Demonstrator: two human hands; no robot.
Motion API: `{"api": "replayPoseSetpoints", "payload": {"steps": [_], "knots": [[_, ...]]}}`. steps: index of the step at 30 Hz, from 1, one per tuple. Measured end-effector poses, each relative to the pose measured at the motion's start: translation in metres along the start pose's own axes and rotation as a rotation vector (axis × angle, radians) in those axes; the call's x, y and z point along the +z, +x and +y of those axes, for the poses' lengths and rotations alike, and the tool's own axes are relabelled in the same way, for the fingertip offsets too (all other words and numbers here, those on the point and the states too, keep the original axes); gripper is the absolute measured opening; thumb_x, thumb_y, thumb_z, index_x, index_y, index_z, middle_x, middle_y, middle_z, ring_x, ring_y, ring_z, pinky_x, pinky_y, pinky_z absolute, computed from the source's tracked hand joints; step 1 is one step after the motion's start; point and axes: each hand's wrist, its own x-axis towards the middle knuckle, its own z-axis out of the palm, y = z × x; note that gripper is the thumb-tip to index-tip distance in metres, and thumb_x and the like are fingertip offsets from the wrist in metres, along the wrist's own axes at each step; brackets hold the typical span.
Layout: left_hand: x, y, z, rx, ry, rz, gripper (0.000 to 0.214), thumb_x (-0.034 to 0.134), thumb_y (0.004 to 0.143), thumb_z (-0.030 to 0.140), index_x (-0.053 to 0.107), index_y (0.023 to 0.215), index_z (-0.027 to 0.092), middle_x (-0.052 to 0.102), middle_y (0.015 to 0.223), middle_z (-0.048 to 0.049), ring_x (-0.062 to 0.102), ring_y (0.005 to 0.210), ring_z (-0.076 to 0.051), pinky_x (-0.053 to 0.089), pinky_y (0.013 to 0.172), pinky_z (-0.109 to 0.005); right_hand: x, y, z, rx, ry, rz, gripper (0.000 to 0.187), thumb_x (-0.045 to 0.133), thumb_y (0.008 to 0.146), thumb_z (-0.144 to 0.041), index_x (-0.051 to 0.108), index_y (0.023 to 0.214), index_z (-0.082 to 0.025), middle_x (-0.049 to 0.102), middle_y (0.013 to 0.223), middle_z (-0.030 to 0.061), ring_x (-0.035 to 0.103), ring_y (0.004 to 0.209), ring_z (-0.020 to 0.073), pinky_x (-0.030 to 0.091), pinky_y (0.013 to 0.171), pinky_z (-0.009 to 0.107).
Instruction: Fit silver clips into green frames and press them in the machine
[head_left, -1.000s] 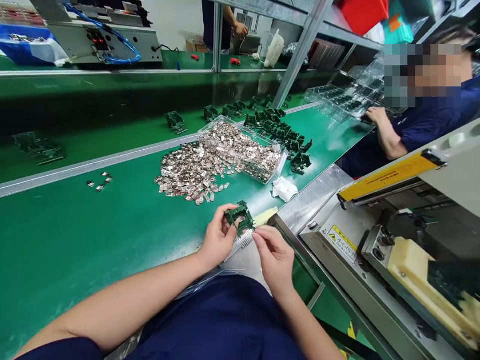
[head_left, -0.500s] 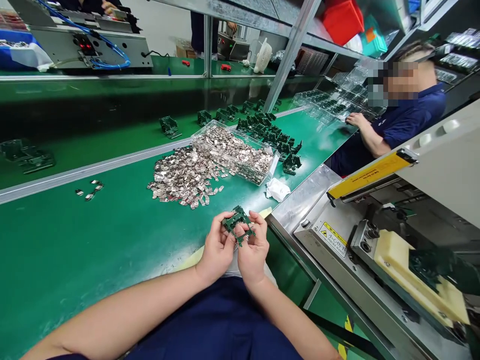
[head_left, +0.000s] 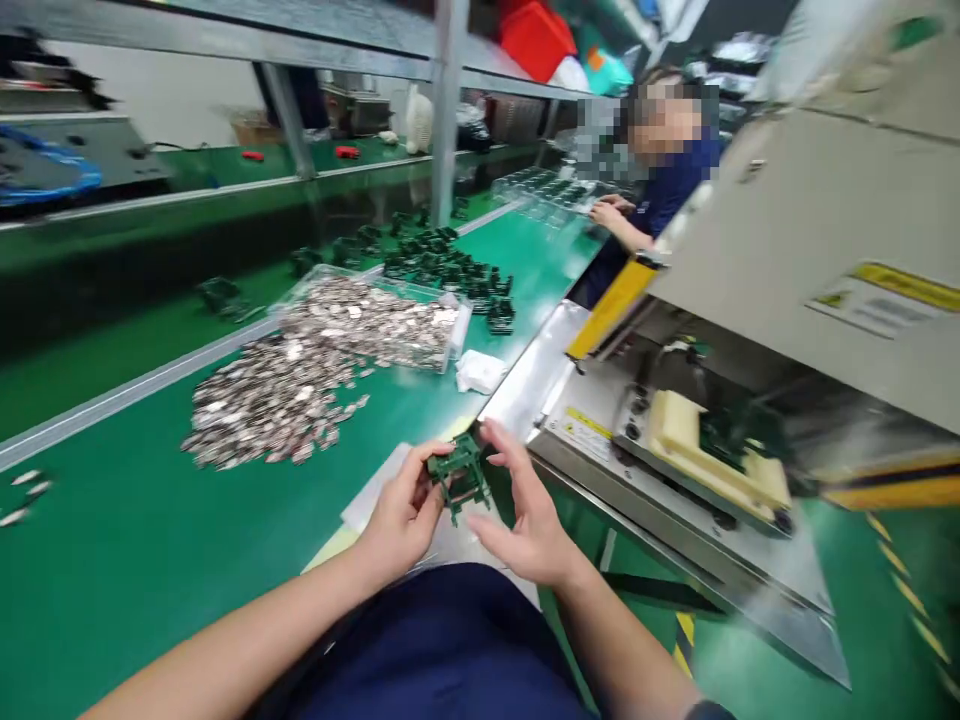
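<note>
A: Close in, over the lap: left hand (head_left: 401,515) pinching a small green circuit-board frame (head_left: 459,474) at its left edge, thumb and fingertips pressed onto it.

B: And the right hand (head_left: 525,515)?

A: Fingers spread and loose, just beside the frame's right side, fingertips at its edge. I can't tell whether it grips. The frame sits in the air just off the near edge of the green bench (head_left: 135,540), above a pale sheet (head_left: 379,488) lying there.

B: What's to the right?

A: A grey machine (head_left: 817,250) with a cream fixture block (head_left: 694,440), and something dark green is seated on it, blurred.

B: How far along, would you say?

A: Early to middling, by my reading. Further out, a heap of small shiny metal clips (head_left: 274,395) spills from a full clear tray (head_left: 379,320), so plenty of stock is unused. A crumpled white wipe (head_left: 480,370) lies next to it.

B: And beyond?

A: A cluster of dark green frames (head_left: 450,270) waits on the bench. At the far end, a co-worker's hand (head_left: 611,212) rests over clear plastic trays (head_left: 540,188).
</note>
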Motion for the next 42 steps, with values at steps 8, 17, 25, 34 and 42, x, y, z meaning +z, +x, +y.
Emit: {"api": "replayPoseSetpoints", "payload": {"steps": [8,17,25,34,42], "knots": [[0.108,0.101,0.071,0.242,0.013,-0.716,0.057,0.059,0.089,0.033,0.036,0.139,0.024,0.06,0.128,-0.0134,0.058,0.119,-0.025,0.049,0.1,-0.042,-0.141,-0.089,-0.034,0.049,-0.28,0.717,0.063,0.082,0.076,-0.036,0.055,0.132,-0.024,0.058,0.129,0.0098,0.053,0.121,0.0267,0.043,0.105,0.042],[0.243,0.184,0.099,0.321,0.155,-0.639,0.076,0.08,0.067,0.03,0.048,0.134,0.013,0.063,0.121,-0.0194,0.06,0.115,-0.035,0.049,0.099,-0.051,-0.238,-0.109,-0.033,0.201,-0.399,1.149,0.068,0.083,0.066,-0.043,0.056,0.123,-0.017,0.06,0.123,0.0147,0.056,0.118,0.0294,0.043,0.103,0.047],[0.111,0.165,0.076,0.165,0.058,-0.356,0.059,0.078,0.065,0.037,0.062,0.119,0.02,0.062,0.098,-0.0055,0.065,0.093,-0.021,0.054,0.096,-0.045,-0.262,-0.061,-0.019,0.41,-0.476,0.646,0.061,0.081,0.067,-0.046,0.061,0.118,-0.018,0.067,0.111,0.0112,0.06,0.107,0.0284,0.047,0.096,0.047],[0.035,0.113,-0.012,-0.164,0.068,-0.573,0.055,0.083,0.061,0.029,0.066,0.113,0.025,0.052,0.138,-0.0131,0.064,0.11,-0.029,0.05,0.1,-0.049,-0.254,-0.112,-0.018,0.529,-0.775,0.935,0.07,0.062,0.076,-0.063,0.057,0.127,-0.016,0.058,0.129,0.0169,0.054,0.12,0.0328,0.045,0.098,0.051],[0.052,0.12,-0.017,-0.024,0.104,-0.772,0.054,0.082,0.064,0.026,0.064,0.115,0.029,0.032,0.153,-0.0129,0.06,0.118,-0.026,0.048,0.103,-0.046,-0.225,-0.236,0.006,0.898,-0.644,1.358,0.071,0.059,0.058,-0.083,0.058,0.088,-0.018,0.066,0.075,0.0097,0.066,0.067,0.0297,0.056,0.062,0.043]]}}
